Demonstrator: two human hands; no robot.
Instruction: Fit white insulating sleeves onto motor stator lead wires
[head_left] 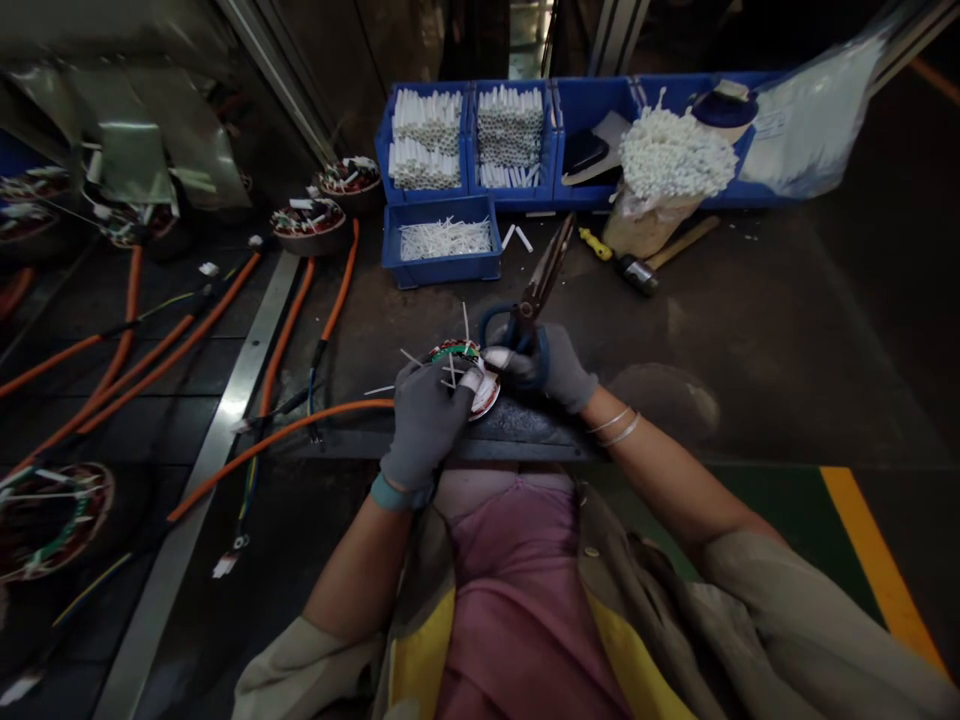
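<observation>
Live at the table [675, 300] — my left hand [426, 425] has its fingers [469, 380] pinching the wound stator [465, 352] just over the front edge, right hand [551, 368] curled through the blue loops of the shears [541, 285]. One slip among the white sleeves [409, 357] could nick a wire — a snag on the orange lead [300, 420] could wrench the stator loose.

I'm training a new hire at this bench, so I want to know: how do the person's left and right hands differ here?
The left hand holds a wound stator bristling with white sleeves, while the right hand holds long scissors with blue handles. The left wrist wears a teal band; the right wrist wears thin bangles. Both hands wear gray gloves.
</observation>
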